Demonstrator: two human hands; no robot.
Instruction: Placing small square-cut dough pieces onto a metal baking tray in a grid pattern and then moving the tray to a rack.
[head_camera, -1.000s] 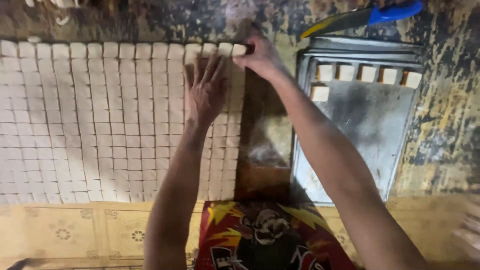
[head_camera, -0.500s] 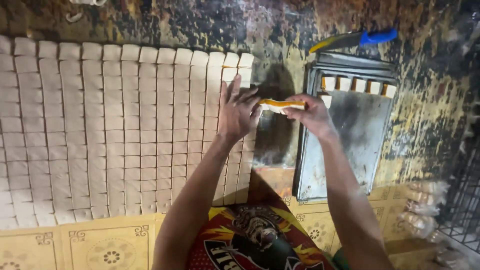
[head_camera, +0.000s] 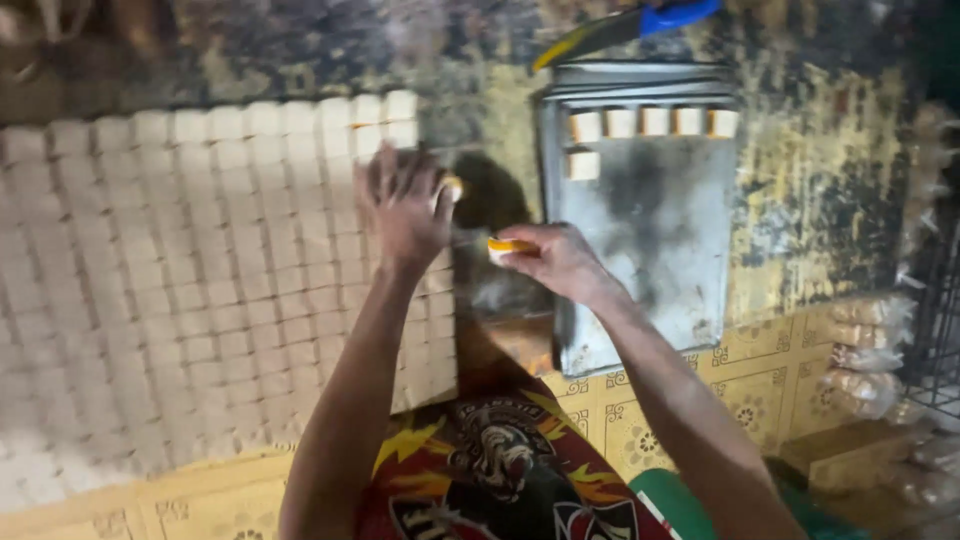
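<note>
Since half a second ago the right hand (head_camera: 555, 262) has drawn slightly back from the cut slab toward the metal tray, and the left hand (head_camera: 405, 205) has kept its place on the slab's right edge. Fingers spread, the left hand lies flat on the sheet of pale cut squares (head_camera: 190, 280), with what looks like 1 loose piece (head_camera: 452, 187) at its fingertips, though blur makes that uncertain. At 3 o'clock from it, the right hand pinches a small pale block with an orange-yellow top (head_camera: 505, 246) between thumb and fingers, above the dark gap between slab and tray. Beyond it, at 1 o'clock, the grey metal tray (head_camera: 650, 240) carries 5 similar blocks (head_camera: 652, 121) in a row along its far edge and 1 more (head_camera: 582, 164) beneath the row's left end. A blue-handled knife (head_camera: 625, 25) lies at 12 o'clock past the tray.
</note>
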